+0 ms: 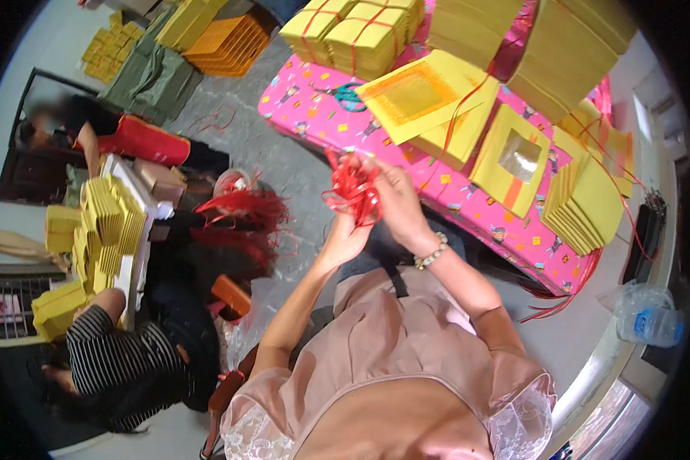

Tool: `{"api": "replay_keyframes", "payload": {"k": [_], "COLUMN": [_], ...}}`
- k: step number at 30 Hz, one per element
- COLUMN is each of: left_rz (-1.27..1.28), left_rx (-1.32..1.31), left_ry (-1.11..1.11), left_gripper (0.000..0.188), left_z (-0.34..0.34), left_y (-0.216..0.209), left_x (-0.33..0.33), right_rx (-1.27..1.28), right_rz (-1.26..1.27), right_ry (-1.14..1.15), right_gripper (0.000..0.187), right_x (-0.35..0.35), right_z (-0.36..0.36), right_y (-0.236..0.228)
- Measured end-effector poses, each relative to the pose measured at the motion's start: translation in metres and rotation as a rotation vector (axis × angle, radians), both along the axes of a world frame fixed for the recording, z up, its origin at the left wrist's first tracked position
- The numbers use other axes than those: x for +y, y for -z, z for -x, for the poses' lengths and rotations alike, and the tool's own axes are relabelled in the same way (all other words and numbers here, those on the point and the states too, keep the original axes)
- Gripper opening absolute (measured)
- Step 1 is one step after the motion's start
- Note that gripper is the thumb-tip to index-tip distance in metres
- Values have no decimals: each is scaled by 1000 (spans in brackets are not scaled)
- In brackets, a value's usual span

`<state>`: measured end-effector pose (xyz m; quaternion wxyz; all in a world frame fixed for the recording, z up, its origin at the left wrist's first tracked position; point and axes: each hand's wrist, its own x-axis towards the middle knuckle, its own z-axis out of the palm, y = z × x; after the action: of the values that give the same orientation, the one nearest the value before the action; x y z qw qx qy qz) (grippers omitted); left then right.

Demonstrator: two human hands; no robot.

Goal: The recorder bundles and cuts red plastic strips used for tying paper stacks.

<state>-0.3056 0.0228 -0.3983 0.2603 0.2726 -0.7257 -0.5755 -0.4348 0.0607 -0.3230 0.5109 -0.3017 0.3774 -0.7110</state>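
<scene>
A crumpled bundle of shiny red plastic ribbon [352,188] is held up in front of my body, beside the table's near edge. My left hand [347,239] is closed around it from below. My right hand [401,205], with a beaded bracelet on the wrist, closes its fingers on the bundle's right side. The fingertips are partly hidden by the ribbon loops. Just beyond on the table lie a yellow paper sheet with an orange-edged square [414,93] and teal-handled scissors [349,96].
A pink patterned tablecloth [314,123] carries tied yellow paper stacks [368,38] and a fanned pile [583,203]. Red ribbon strands [245,207] hang at the left. Two people work there, beside yellow bundles [103,222]. A plastic bottle [655,327] lies at the right.
</scene>
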Motion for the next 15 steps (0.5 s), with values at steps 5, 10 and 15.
{"api": "replay_keyframes", "payload": {"k": [5, 10, 15], "left_rz": [-333, -164, -370], "left_rx": [22, 368, 761], "left_ry": [-55, -224, -125], "left_gripper": [31, 28, 32], "left_z": [-1, -5, -24], "left_y": [-14, -90, -172], "left_x": [-1, -9, -10], "right_rx": [136, 367, 728], "right_rz": [85, 204, 324], "right_ry": [-162, -189, -299], "right_gripper": [28, 62, 67], "right_x": [-1, -2, 0], "right_z": [15, 20, -43], "right_y": [-4, 4, 43]}}
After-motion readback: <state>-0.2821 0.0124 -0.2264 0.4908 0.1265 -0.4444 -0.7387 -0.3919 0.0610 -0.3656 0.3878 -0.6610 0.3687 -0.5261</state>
